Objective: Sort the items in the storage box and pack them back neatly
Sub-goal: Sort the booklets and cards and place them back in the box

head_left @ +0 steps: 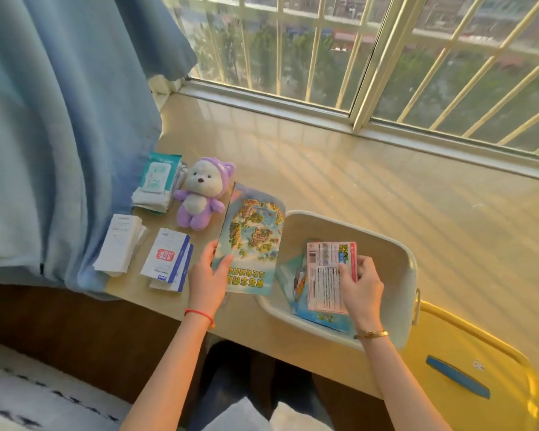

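Left hand (207, 279): clamped on the lower left edge of a map brochure (252, 241), thumb on its face, fingers behind it and hidden.
Map brochure: held up at a tilt over the desk (355, 188), between the plush toy (199, 194) and the storage box (399, 262); its yellow print is upside down and hard to read.
Right hand (363, 283): gripping a pink-edged card packet (329, 275) by its right side, inside the box; small print and barcode too fine to make out.
Storage box: white, at the desk's near edge, its near wall partly hidden by the right forearm; under the packet lie more leaflets, mostly covered.
Yellow lid (467, 368): right of the box, cut off by the frame edge.
Left of desk: wet wipes pack (159, 172) on folded tissues, a white paper stack (122, 242), blue-and-white packets (168, 259); the blue curtain (59, 119) overlaps the stack's far side.
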Action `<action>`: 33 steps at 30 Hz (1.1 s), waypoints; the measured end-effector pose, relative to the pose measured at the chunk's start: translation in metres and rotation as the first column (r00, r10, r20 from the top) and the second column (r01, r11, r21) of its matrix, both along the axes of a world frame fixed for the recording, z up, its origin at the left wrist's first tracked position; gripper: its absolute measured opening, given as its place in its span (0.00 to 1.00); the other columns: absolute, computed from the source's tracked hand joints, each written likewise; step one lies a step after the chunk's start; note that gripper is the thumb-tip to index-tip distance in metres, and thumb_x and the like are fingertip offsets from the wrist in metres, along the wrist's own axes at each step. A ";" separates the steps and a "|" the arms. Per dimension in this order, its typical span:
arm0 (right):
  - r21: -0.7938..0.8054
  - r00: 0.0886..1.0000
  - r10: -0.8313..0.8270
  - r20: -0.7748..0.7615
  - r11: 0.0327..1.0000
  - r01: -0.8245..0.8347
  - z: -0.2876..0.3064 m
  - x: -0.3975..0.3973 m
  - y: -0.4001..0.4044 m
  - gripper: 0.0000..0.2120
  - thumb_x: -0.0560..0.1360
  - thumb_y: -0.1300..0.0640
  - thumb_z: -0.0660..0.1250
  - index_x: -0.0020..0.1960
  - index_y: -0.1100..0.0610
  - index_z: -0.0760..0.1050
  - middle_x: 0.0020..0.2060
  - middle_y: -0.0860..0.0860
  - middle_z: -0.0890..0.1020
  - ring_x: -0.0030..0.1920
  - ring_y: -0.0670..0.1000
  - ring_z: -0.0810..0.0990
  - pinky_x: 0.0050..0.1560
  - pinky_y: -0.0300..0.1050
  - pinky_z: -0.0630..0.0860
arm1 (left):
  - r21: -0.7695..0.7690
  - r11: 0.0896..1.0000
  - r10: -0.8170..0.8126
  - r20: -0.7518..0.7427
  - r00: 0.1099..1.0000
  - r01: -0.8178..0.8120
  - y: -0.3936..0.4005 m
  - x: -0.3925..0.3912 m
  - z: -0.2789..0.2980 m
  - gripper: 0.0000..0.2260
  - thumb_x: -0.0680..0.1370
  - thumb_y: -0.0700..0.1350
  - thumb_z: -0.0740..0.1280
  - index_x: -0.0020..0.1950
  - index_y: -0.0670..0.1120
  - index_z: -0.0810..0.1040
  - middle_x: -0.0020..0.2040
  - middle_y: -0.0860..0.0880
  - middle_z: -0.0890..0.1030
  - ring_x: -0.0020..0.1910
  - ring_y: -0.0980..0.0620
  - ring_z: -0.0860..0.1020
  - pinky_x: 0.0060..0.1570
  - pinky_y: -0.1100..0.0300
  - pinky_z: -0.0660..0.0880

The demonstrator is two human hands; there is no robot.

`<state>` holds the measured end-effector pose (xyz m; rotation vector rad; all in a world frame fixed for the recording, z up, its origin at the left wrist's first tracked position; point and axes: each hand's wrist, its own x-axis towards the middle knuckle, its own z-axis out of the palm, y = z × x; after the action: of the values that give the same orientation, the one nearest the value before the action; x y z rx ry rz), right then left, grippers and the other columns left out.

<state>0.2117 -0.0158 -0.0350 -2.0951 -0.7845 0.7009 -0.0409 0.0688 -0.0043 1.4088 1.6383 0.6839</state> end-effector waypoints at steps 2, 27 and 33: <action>0.017 0.997 0.009 -0.082 1.000 -0.008 0.013 -0.026 0.012 0.04 0.77 0.56 0.66 0.51 0.54 0.73 0.43 0.45 0.81 0.44 0.45 0.80 0.46 0.42 0.77 | 0.010 1.000 0.019 0.011 1.000 -0.019 0.010 -0.019 0.009 0.11 0.78 0.42 0.65 0.60 0.47 0.74 0.49 0.53 0.79 0.47 0.60 0.78 0.37 0.70 0.73; -0.399 0.929 -0.284 -0.236 0.900 0.174 -0.126 -0.260 0.108 0.04 0.79 0.55 0.62 0.53 0.54 0.71 0.43 0.48 0.82 0.41 0.45 0.83 0.42 0.47 0.82 | -0.274 0.845 -0.423 0.183 0.887 0.459 0.204 -0.042 -0.143 0.15 0.77 0.32 0.57 0.63 0.39 0.70 0.54 0.48 0.76 0.52 0.54 0.74 0.47 0.71 0.74; -0.449 0.953 -0.242 -0.180 0.883 0.139 -0.140 -0.267 0.115 0.05 0.79 0.55 0.61 0.55 0.54 0.71 0.46 0.47 0.81 0.42 0.45 0.81 0.37 0.36 0.76 | -0.333 0.806 -0.450 0.193 0.872 0.489 0.207 -0.036 -0.173 0.16 0.76 0.31 0.57 0.63 0.40 0.71 0.55 0.47 0.78 0.53 0.52 0.76 0.46 0.69 0.73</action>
<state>-0.0557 0.0991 -0.1749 -2.3834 -0.2972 1.0617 -0.0767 0.2753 -0.1774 1.3890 1.1804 0.1393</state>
